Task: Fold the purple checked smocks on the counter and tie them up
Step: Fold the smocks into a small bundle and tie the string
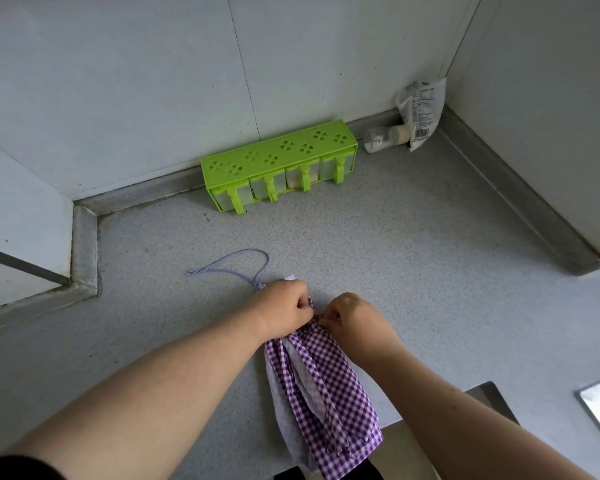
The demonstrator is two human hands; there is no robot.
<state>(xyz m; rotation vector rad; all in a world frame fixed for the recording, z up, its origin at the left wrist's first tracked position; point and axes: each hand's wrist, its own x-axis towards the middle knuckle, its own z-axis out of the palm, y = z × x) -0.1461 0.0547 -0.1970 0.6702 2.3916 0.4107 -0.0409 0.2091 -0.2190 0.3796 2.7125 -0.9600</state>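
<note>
A grey speckled counter (378, 244) fills a corner of pale wall panels, with a grey upstand running along its back and right edges and stepping round a boxed-in section at the left. On the near part of the counter lies the purple checked smock (326, 386), folded into a long narrow bundle whose lower end hangs over the front edge. Both hands meet at its far end: the left hand (284, 311) is curled closed over the gathered top of the cloth, and the right hand (355, 318) pinches the same gathered fabric with its fingertips drawn tight together. A thin tie string (236, 265) runs out from under the left hand and loops loosely across the bare counter beyond it. Against the back wall stands a green seasoning rack (278, 157) with four clear drawers; further right, in the corner, a small clear bottle (385, 136) lies on its side beside a printed white packet (421, 112)
</note>
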